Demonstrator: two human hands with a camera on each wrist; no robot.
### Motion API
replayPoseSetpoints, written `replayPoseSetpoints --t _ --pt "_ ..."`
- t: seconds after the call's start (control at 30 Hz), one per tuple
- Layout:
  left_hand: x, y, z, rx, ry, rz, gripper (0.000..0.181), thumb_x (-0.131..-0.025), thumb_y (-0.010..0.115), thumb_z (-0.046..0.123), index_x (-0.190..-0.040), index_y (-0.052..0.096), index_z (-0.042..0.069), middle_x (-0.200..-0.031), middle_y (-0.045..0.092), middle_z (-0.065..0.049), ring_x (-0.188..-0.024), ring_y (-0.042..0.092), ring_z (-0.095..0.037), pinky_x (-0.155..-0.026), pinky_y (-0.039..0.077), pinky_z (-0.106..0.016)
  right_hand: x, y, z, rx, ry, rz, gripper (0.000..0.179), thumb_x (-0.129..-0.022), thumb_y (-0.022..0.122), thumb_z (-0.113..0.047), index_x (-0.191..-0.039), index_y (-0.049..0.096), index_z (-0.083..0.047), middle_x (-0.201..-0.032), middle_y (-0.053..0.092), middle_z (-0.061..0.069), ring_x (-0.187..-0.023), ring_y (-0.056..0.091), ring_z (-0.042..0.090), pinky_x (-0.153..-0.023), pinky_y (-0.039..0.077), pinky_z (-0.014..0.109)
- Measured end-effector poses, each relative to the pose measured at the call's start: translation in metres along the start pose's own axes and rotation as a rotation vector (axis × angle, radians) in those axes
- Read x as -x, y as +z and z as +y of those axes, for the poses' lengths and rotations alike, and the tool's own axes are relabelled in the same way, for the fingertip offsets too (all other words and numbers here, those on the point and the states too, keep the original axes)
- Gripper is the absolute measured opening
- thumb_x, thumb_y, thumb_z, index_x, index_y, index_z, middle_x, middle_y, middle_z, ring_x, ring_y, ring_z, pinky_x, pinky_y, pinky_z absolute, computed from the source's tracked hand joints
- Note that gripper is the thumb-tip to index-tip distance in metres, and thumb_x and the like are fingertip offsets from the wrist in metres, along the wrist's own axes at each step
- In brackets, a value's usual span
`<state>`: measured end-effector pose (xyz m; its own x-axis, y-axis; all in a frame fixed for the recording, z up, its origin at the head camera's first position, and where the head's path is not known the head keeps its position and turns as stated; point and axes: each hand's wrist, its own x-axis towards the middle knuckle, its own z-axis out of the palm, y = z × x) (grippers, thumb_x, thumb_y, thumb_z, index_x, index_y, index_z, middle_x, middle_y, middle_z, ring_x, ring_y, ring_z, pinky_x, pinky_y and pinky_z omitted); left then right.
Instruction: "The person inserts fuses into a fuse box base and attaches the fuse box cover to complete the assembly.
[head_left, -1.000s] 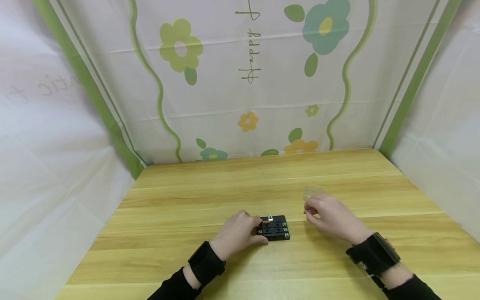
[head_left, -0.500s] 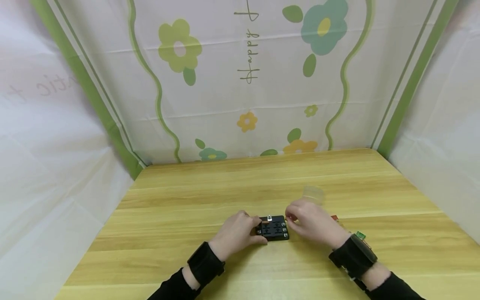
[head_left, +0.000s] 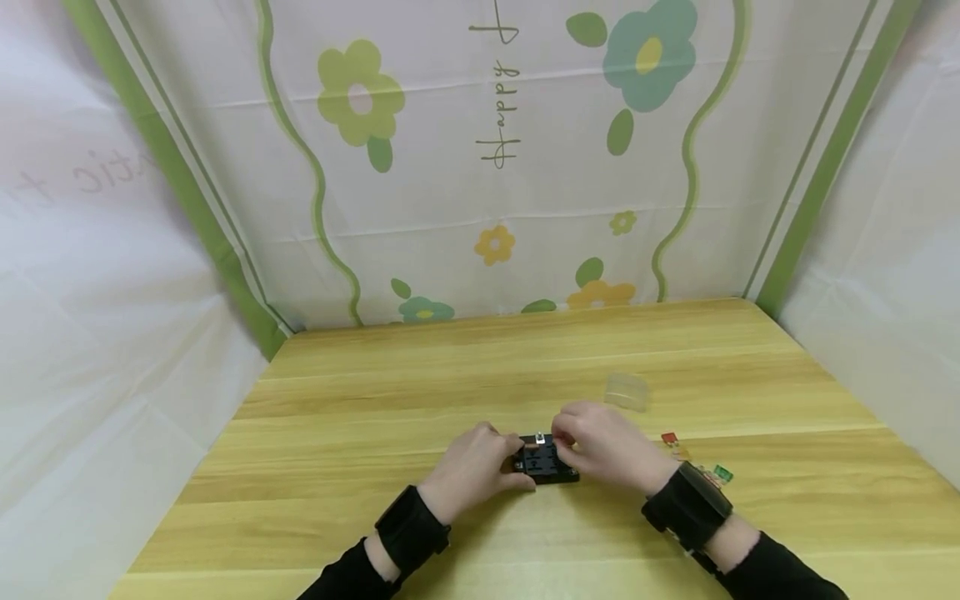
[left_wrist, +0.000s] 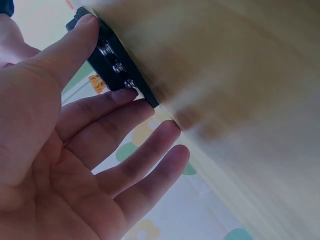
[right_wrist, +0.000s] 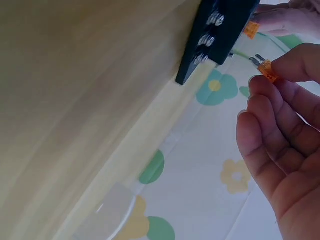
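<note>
A black fuse block [head_left: 546, 469] with metal screw terminals along its sides lies flat on the table. My left hand [head_left: 474, 468] grips its left end, thumb on the near side and fingertips on the far side; the side terminals of the fuse block [left_wrist: 112, 55] show between them. Near the left fingers an orange blade fuse [left_wrist: 98, 84] stands up from the block. My right hand [head_left: 609, 447] is over the block's right part. Between thumb and forefinger it pinches another orange blade fuse [right_wrist: 267, 71], whose two metal prongs point toward the block, apart from it.
Behind the right hand lies a clear plastic cover [head_left: 627, 392]. Several small fuses are scattered to the right, including a red fuse [head_left: 670, 438] and a green fuse [head_left: 723, 473], partly hidden by the right wrist. A printed cloth [head_left: 450, 192] closes off the table's back.
My right hand has moved left with the orange blade fuse, from beside the clear cover to over the block. The loose fuses have come into view. The left hand keeps its hold.
</note>
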<state>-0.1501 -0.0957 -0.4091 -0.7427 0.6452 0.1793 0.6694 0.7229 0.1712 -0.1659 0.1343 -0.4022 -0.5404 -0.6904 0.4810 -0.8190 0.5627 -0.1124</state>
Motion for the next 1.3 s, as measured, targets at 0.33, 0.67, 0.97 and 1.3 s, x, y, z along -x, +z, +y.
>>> replayPoseSetpoints --t 0.33,0.67,0.97,1.3 --pt "0.001 0.002 -0.002 0.028 0.019 0.029 0.032 -0.081 0.079 0.044 -0.090 0.069 0.015 -0.068 0.057 0.007 -0.065 0.048 -0.006 -0.061 0.039 -0.020 -0.010 0.010 -0.008 -0.040 -0.028 0.000 0.015 -0.082 0.073 -0.005 -0.078 0.062 -0.015 -0.074 0.052 -0.007 -0.065 0.045 0.005 -0.059 0.042 0.023" --pt "0.002 0.000 -0.001 0.033 0.025 0.030 0.030 -0.081 0.079 0.042 -0.085 0.067 0.015 -0.062 0.047 0.011 -0.062 0.046 -0.005 -0.061 0.037 -0.021 -0.013 0.015 -0.012 -0.081 -0.039 -0.034 0.011 -0.085 0.074 -0.004 -0.080 0.068 -0.013 -0.074 0.050 -0.008 -0.062 0.043 0.003 -0.057 0.040 0.020" --pt "0.001 -0.001 -0.001 0.031 0.029 0.027 0.031 -0.081 0.079 0.042 -0.087 0.067 0.014 -0.062 0.045 0.011 -0.060 0.044 -0.006 -0.058 0.034 -0.021 -0.014 0.017 -0.013 -0.089 -0.053 -0.038 0.007 -0.086 0.075 -0.003 -0.087 0.072 -0.009 -0.078 0.055 -0.006 -0.068 0.049 0.003 -0.061 0.046 0.023" --pt "0.001 -0.001 -0.001 0.045 0.022 0.028 0.031 -0.081 0.080 0.041 -0.086 0.066 0.014 -0.060 0.042 0.011 -0.057 0.040 -0.006 -0.059 0.032 -0.022 -0.017 0.019 -0.016 -0.102 -0.056 -0.074 0.008 -0.085 0.076 -0.002 -0.085 0.072 -0.009 -0.076 0.052 -0.007 -0.067 0.047 0.004 -0.060 0.044 0.020"
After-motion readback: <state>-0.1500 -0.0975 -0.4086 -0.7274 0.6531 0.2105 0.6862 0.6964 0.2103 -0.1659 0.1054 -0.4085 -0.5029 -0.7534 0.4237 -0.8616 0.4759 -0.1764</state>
